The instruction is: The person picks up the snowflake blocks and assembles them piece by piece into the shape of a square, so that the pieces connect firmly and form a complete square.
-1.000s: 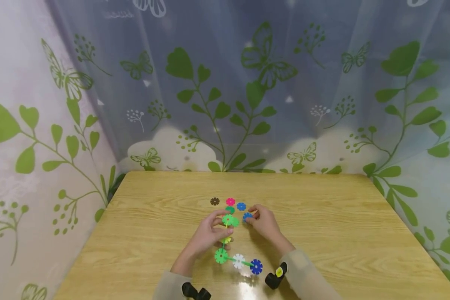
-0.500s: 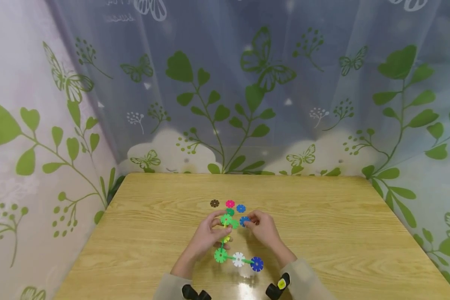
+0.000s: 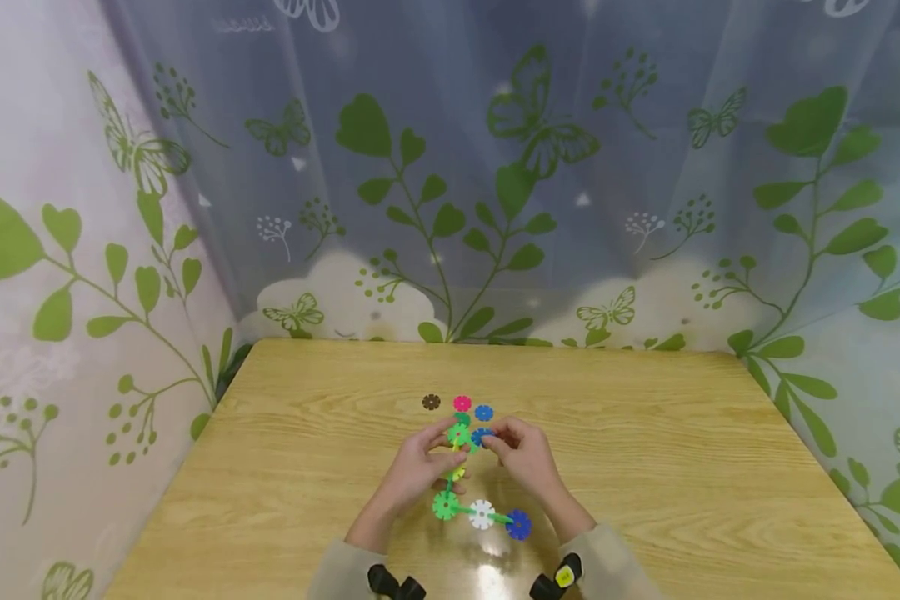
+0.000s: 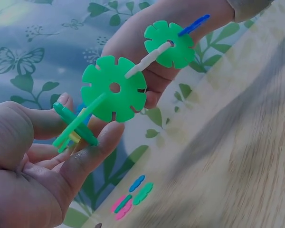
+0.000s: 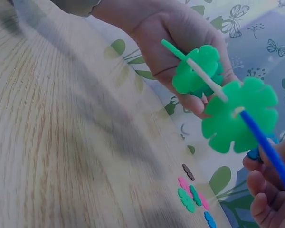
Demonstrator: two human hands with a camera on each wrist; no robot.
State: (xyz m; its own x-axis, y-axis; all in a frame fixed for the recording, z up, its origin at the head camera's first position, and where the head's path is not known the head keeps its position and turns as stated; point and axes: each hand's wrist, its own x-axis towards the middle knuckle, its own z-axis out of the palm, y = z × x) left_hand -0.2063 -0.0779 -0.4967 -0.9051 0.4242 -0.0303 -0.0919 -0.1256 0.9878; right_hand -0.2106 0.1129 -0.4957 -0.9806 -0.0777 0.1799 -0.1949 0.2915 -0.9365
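Observation:
My left hand (image 3: 412, 471) grips a chain of notched plastic discs by its upper part, thumb and fingers around it. A green disc (image 3: 458, 434) tops the chain, with a yellow disc (image 3: 458, 473) below. From a lower green disc (image 3: 445, 505) the chain runs right through a white disc (image 3: 482, 514) to a dark blue disc (image 3: 518, 525). My right hand (image 3: 528, 458) pinches a blue disc (image 3: 482, 437) beside the top green disc; whether the two touch cannot be told. In the left wrist view a green disc (image 4: 114, 88) partly covers the right hand's fingers.
Loose discs lie on the wooden table (image 3: 645, 450) beyond the hands: brown (image 3: 431, 402), pink (image 3: 462, 403), blue (image 3: 483, 412) and dark green (image 3: 461, 418). A light green disc (image 5: 186, 200) lies near them. A patterned curtain (image 3: 457, 208) surrounds the table's back and sides.
My right hand has moved left, bringing the pinched blue disc up to the top green disc. The left hand keeps its grip on the chain, nearly still.

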